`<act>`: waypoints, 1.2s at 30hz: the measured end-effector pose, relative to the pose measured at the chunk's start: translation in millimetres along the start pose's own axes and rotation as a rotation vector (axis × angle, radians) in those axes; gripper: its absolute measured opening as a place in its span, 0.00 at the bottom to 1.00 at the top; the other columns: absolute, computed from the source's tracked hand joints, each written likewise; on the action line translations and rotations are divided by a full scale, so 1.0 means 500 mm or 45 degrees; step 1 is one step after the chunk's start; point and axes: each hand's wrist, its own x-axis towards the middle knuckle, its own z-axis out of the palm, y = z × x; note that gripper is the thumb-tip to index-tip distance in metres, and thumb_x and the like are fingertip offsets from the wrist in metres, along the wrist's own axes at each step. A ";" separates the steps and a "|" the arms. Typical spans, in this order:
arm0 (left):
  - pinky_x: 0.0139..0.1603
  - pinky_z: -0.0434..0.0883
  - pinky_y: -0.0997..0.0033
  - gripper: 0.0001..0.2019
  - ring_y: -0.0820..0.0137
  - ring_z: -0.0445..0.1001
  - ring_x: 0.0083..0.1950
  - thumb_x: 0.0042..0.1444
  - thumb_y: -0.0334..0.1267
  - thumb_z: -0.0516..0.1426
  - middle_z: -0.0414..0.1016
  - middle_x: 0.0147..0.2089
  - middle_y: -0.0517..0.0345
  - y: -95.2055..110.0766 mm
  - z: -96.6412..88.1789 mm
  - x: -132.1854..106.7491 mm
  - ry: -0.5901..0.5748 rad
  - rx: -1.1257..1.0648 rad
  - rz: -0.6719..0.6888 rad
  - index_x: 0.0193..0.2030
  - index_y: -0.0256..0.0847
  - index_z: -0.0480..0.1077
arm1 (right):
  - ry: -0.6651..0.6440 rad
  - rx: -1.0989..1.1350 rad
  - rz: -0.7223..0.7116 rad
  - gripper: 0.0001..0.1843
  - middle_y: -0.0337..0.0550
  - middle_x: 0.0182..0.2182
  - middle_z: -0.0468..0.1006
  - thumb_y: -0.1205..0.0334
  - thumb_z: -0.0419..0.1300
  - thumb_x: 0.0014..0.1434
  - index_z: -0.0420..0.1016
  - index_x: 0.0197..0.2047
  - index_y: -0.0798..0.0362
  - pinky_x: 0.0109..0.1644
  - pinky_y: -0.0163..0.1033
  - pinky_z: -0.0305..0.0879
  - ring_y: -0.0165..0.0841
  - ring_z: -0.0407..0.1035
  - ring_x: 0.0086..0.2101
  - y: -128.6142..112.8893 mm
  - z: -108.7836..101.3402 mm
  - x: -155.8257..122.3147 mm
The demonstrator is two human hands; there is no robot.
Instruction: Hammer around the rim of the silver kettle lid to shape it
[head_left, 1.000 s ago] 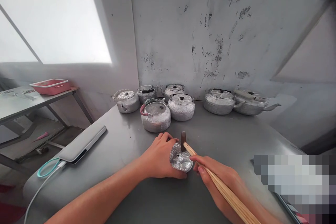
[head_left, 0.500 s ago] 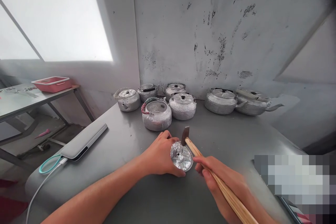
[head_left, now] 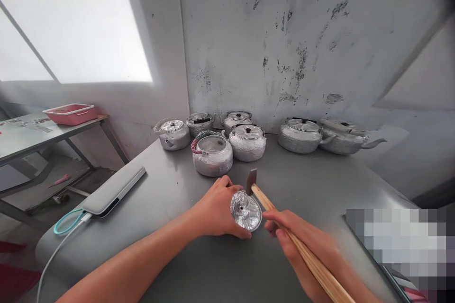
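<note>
My left hand point(head_left: 221, 209) grips a small round kettle lid point(head_left: 247, 213) of dented silvery metal, with a hole near its middle. The lid is tilted, its face turned up towards me. In my right hand point(head_left: 295, 232) is a hammer point(head_left: 265, 199), held by its pale wooden handle. The hammer's dark metal head is at the upper rim of the lid; whether they touch I cannot tell. Just beyond my left hand stands a lidless kettle point(head_left: 213, 163) with a red and green wrapped handle.
Several other metal kettles point(head_left: 248, 144) line the back of the grey table point(head_left: 185, 265) by the wall. A power bank point(head_left: 113, 191) with cables lies at the left edge. On another table at left is a pink basket point(head_left: 71, 114). A blurred-out patch covers the right.
Almost nothing differs. The hammer and my right hand have shifted very slightly; my left hand keeps the lid in the same spot.
</note>
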 end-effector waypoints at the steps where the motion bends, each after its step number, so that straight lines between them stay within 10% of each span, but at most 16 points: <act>1: 0.52 0.72 0.58 0.36 0.56 0.69 0.49 0.30 0.58 0.71 0.69 0.46 0.56 0.001 0.000 0.000 -0.012 0.002 0.027 0.49 0.48 0.73 | -0.034 -0.004 0.006 0.16 0.34 0.34 0.79 0.67 0.50 0.69 0.68 0.56 0.41 0.35 0.32 0.73 0.28 0.77 0.30 0.001 0.002 0.000; 10: 0.51 0.72 0.59 0.28 0.58 0.68 0.48 0.33 0.54 0.71 0.71 0.43 0.58 0.004 -0.003 0.001 -0.037 0.008 0.079 0.43 0.49 0.74 | -0.081 0.044 0.080 0.15 0.35 0.37 0.81 0.65 0.49 0.70 0.70 0.55 0.41 0.36 0.32 0.74 0.29 0.78 0.33 0.005 0.003 -0.001; 22: 0.56 0.72 0.56 0.47 0.55 0.68 0.52 0.30 0.54 0.72 0.66 0.52 0.50 -0.009 0.005 0.000 -0.030 -0.042 -0.055 0.61 0.44 0.69 | 0.053 -0.001 0.083 0.17 0.34 0.40 0.82 0.64 0.50 0.70 0.69 0.57 0.37 0.41 0.30 0.75 0.29 0.80 0.38 0.008 -0.012 -0.002; 36: 0.48 0.71 0.62 0.28 0.59 0.66 0.46 0.32 0.53 0.70 0.71 0.40 0.58 0.006 -0.001 0.004 -0.003 0.014 0.095 0.41 0.46 0.72 | -0.060 0.033 0.072 0.17 0.33 0.38 0.80 0.66 0.50 0.70 0.68 0.57 0.39 0.38 0.29 0.72 0.26 0.77 0.34 0.011 0.015 0.006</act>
